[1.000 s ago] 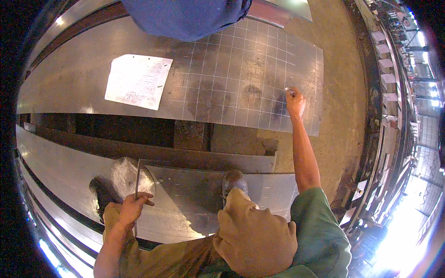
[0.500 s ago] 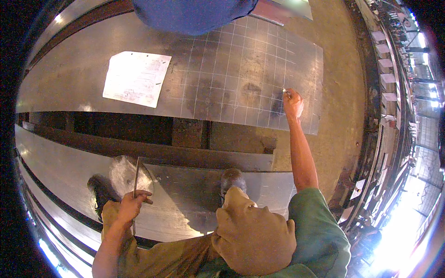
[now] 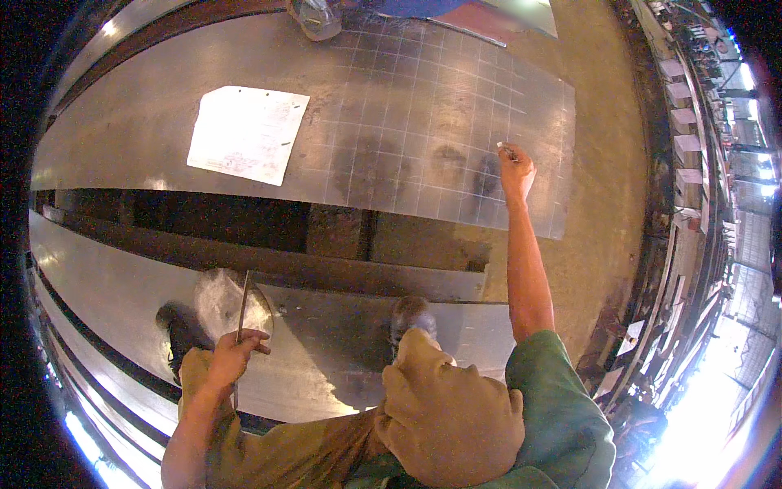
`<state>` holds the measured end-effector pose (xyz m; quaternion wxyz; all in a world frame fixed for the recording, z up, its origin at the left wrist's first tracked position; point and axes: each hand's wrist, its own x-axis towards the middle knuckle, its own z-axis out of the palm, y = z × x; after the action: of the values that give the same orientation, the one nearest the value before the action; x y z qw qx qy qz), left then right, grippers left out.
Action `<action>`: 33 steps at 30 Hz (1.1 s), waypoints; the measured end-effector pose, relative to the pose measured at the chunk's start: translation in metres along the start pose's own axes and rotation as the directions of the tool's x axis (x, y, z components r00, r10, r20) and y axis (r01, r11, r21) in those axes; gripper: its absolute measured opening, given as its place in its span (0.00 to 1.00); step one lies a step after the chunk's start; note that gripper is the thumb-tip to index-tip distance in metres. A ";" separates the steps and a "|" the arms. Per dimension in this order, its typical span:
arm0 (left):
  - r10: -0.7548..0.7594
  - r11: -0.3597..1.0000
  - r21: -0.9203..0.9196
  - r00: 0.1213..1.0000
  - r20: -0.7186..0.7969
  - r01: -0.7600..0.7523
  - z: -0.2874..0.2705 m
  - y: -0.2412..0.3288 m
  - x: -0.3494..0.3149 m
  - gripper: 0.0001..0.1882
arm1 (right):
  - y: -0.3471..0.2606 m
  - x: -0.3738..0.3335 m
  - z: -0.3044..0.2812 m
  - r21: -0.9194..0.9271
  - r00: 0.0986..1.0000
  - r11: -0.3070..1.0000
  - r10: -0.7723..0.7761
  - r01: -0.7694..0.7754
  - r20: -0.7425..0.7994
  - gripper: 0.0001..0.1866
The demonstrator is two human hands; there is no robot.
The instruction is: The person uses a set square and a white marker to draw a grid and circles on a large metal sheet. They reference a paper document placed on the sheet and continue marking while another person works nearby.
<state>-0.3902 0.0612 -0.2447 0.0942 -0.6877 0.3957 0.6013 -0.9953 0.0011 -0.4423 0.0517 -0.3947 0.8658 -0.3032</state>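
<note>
My right hand point(image 3: 517, 173) pinches a small white piece of chalk point(image 3: 501, 145) over the right part of a large grey metal plate point(image 3: 456, 90). Thin white lines form a grid across this part of the plate. Whether the chalk touches the surface, I cannot tell. My left hand point(image 3: 235, 357) is closed around a long, thin metal strip point(image 3: 243, 301), seen nearly edge-on, above the nearer metal plate point(image 3: 318, 326). Left of the grid, a white paper sheet with a drawing point(image 3: 248, 134) lies flat.
Between the two plates runs a dark gap with a steel beam point(image 3: 366, 273). A round shiny patch point(image 3: 220, 301) shows beside my left hand. At the far edge, a person in blue point(image 3: 407, 6) leans in, with a grey object point(image 3: 316, 20) nearby. Concrete floor point(image 3: 607, 163) lies to the right.
The person in blue has drawn back from the plate's far edge, and the grey object has come into view there. My right hand has shifted slightly farther away, still holding the chalk.
</note>
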 end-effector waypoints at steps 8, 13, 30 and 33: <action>0.005 1.000 0.000 0.999 0.035 -0.005 -0.002 -0.001 0.002 0.12 | -0.016 -0.009 0.016 0.008 0.979 0.979 -0.203 0.203 -0.003 0.10; -0.010 1.000 -0.019 0.999 0.041 0.011 0.000 0.001 0.001 0.12 | -0.029 -0.009 0.022 -0.090 0.974 0.970 -0.226 0.226 0.002 0.10; 0.005 0.999 -0.032 0.999 0.040 -0.003 -0.002 -0.010 0.007 0.13 | -0.042 -0.028 0.020 -0.200 0.980 0.959 -0.193 0.199 0.051 0.08; -0.005 1.000 -0.022 0.999 0.053 0.006 -0.002 -0.004 0.007 0.13 | -0.032 -0.017 0.025 -0.272 0.977 0.941 -0.214 0.202 -0.017 0.09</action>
<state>-0.3864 0.0593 -0.2513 0.0988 -0.6737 0.3845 0.6233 -0.9545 -0.0149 -0.4469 -0.0547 -0.4800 0.8533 -0.1960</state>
